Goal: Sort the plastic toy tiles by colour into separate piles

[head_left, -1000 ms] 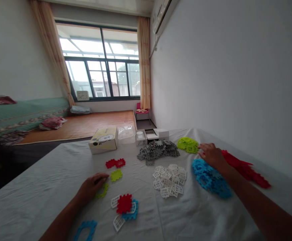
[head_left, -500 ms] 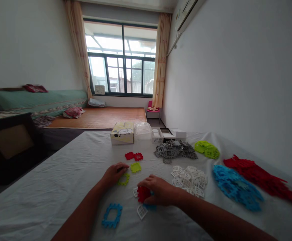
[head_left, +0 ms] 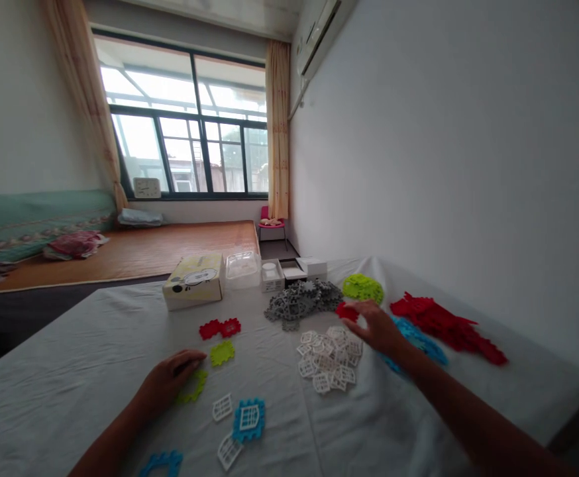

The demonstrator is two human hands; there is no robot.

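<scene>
Fingers of the right hand (head_left: 379,327): pinched around a red piece (head_left: 345,310), thumb below, right of the frame's centre.
Red piece: at the tips, left of the knuckles; its visible part runs roughly left to right, the rest hidden. Whether it touches the cloth, I cannot tell.
Nearer hand: right, plainly; the left hand (head_left: 170,375) lies well apart, lower left.
Left fingers: loosely bent beside a yellow-green frame (head_left: 202,384); whether they grip it, I cannot tell.
Grey pile (head_left: 303,301): just left of the red piece.
White pile (head_left: 328,361): below it in the frame.
Red pile (head_left: 443,324): beyond the right hand, right side.
Red pair (head_left: 220,327): left of centre, above the lime square (head_left: 222,353).
Blue square (head_left: 261,419): lower centre, a white lattice (head_left: 249,417) on top.
</scene>
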